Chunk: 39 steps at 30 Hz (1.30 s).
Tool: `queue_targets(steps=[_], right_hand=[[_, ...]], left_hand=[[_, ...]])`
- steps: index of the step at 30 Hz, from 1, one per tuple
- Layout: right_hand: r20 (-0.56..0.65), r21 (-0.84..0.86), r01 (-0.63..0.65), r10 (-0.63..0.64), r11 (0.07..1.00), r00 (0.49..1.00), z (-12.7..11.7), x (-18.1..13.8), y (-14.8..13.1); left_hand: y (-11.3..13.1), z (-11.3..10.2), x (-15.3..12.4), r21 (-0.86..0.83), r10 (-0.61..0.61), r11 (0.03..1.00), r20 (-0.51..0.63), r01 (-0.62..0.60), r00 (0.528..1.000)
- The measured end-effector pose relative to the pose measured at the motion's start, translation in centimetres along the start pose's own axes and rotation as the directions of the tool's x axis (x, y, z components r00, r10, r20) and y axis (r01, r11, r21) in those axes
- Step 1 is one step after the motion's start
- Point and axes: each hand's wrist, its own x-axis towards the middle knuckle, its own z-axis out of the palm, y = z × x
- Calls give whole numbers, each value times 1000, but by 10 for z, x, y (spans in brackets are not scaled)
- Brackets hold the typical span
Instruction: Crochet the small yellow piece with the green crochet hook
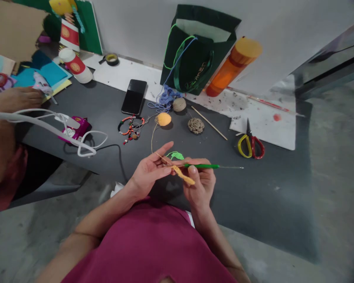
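Observation:
In my right hand (201,181) is a crochet hook (208,166) with a green grip and metal ends, lying nearly level. A small strip of yellow crochet (184,175) hangs at its left part, between both hands. My left hand (147,173) pinches the strip's upper end between thumb and fingers, its index finger raised. Over that finger runs a thin yellow yarn (152,139), leading back to a yellow yarn ball (163,119) on the grey table (271,196). Just behind my fingers lies a small green crocheted leaf (177,155).
Behind my hands are a beaded bracelet (126,125), a phone (134,97), blue yarn (166,98), a twine rosette (196,125) and a wooden stick (209,123). Scissors (250,145) lie right. A dark green bag (199,51) and orange bottle (233,67) stand behind. Another person's hand (17,98) rests left.

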Motion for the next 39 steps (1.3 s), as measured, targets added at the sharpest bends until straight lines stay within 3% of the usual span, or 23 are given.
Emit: queue_targets(steps=[3, 6, 8, 11, 13, 15, 19, 24, 33, 39], right_hand=[[61, 17, 42, -43, 999, 997, 0, 4, -9], [97, -41, 175, -171, 984, 981, -1, 8, -18], [156, -144, 303, -281, 942, 947, -1, 9, -21], [257, -314, 502, -436, 806, 862, -1, 9, -22], [232, -364, 542, -490, 758, 841, 2, 7, -21], [134, -333, 474, -457, 815, 879, 6, 3, -19], [-50, -189, 230, -244, 954, 969, 10, -6, -13], [-181, -111, 20, -40, 994, 983, 3, -15, -6], [-145, -93, -33, 20, 995, 989, 0, -7, -14], [-86, -25, -3, 1, 1000, 996, 1, -2, -23]], left_hand=[[1, -1, 0, 17, 30, 999, -16, -30, 999], [-1, -3, 0, 86, 53, 995, -62, -47, 997], [-2, -3, 1, 111, 59, 993, -83, -50, 995], [-2, -1, 1, 84, 54, 995, -100, -46, 993], [-2, 0, 1, 38, 24, 999, -95, -21, 995], [-1, 1, 1, -13, -23, 1000, -78, 22, 997], [1, 2, 0, -80, -86, 993, -57, 81, 995], [2, 2, 0, -65, -96, 994, -52, 92, 994], [2, -2, 0, -114, -120, 986, -3, 119, 993], [4, 0, 0, -140, -136, 979, 79, 146, 988]])
